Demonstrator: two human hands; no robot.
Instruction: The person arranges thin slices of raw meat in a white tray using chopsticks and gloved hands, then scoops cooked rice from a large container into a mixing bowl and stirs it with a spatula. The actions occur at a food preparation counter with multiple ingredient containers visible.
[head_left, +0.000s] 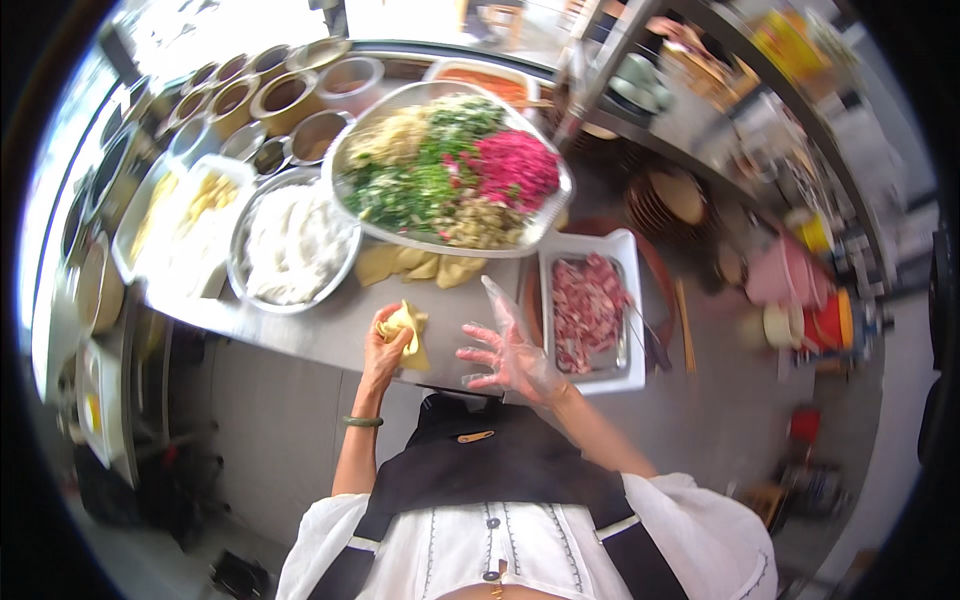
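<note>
My left hand (384, 349) is bare and grips a crumpled yellow cloth (412, 341) above the front of the steel counter (457, 311). To its right, my right hand (510, 352) wears a clear plastic glove, its fingers spread and nothing in them. Beside that hand stands a white tray (636, 300) around a metal pan of chopped raw meat (589, 315). Beyond both hands lie folded yellow cloths (424, 266), partly under a large white basket (566, 195) with shredded pink vegetable (514, 169), chopped greens (394, 191) and other chopped heaps.
A metal bowl of white noodle-like food (296, 232) sits left, next to white bins (214, 191) with yellow pieces. Several brown pots (285, 94) line the back left. Chopsticks (684, 326) lie right of the meat; stacked brown bowls (671, 199) stand beyond, under a metal shelf frame (611, 71).
</note>
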